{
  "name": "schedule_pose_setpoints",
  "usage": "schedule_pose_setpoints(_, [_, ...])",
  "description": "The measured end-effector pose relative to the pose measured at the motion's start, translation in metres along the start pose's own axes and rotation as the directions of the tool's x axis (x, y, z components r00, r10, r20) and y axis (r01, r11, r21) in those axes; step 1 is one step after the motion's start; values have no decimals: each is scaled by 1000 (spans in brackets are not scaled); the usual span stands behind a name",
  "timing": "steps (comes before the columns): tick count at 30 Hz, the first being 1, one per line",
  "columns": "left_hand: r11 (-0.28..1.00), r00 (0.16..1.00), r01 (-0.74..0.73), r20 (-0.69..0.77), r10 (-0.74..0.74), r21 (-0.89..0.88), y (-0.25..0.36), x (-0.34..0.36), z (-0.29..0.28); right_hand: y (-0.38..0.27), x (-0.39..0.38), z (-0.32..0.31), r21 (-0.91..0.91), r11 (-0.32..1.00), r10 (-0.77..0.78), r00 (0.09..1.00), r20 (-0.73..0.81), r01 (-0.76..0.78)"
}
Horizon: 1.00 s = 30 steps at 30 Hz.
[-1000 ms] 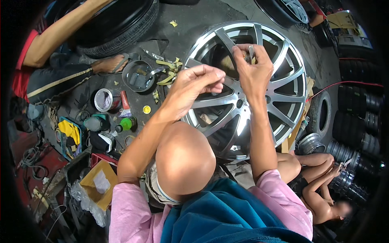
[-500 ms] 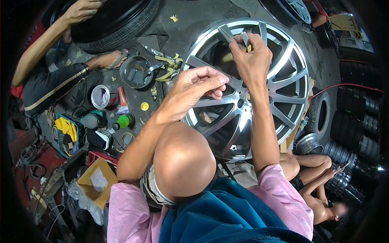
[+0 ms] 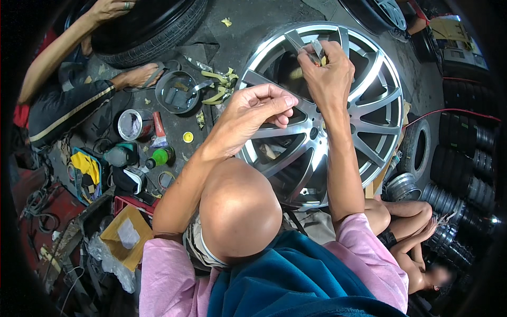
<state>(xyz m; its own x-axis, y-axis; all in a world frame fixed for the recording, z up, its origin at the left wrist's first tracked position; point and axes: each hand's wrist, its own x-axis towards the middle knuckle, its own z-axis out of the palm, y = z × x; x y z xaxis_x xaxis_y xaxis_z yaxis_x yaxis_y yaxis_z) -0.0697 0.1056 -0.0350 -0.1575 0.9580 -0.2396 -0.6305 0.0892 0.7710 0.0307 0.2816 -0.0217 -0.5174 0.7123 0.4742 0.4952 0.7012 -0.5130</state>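
Note:
A large silver multi-spoke alloy wheel (image 3: 376, 128) lies in front of me, its spokes bright and machined, with darker gaps between them. Over its far spokes, my right hand (image 3: 331, 79) is closed in a pinch on a small flat silvery strip (image 3: 317, 48). A yellowish bit shows beneath the strip at the fingers. My left hand (image 3: 253, 108) hovers over the wheel's left edge, thumb and index finger pressed together. Whatever lies in that pinch, if anything, is too small to tell. My bent knee (image 3: 240, 211) is just below the left hand.
Left of the wheel are peeled yellow tape scraps (image 3: 224, 87), a metal pot (image 3: 178, 108), a paint tin (image 3: 129, 126) and a green bottle (image 3: 160, 156). A co-worker's arm (image 3: 58, 55) reaches beside a tyre (image 3: 158, 48). Another person sits at right near stacked rims (image 3: 446, 203).
My hands have barely moved; the strip in the right hand has tilted slightly. The co-worker's hand at upper left shifted a little right. The seated person's fingers at right have spread.

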Motion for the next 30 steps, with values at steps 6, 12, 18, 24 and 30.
schedule_pose_setpoints(6, [1000,1000,-9,-4,9,10,0,0,-2,5,-2,1,1,1000,4,1000,-7,-4])
schedule_pose_setpoints(12, [1000,1000,-10,-4,10,12,0,0,-2,2,-1,0,-4,1000,26,1000,6,-26])
schedule_pose_setpoints(18, [1000,1000,-13,-10,14,12,0,-1,-1,1,-2,-1,1,1000,3,1000,13,-3])
schedule_pose_setpoints(24, [1000,1000,-11,-9,12,10,-1,0,-2,5,-3,0,-20,1000,7,1000,-3,-7])
schedule_pose_setpoints(30, [1000,1000,-21,-10,21,7,-1,0,-1,6,-3,0,-45,999,1,1000,-1,-1])
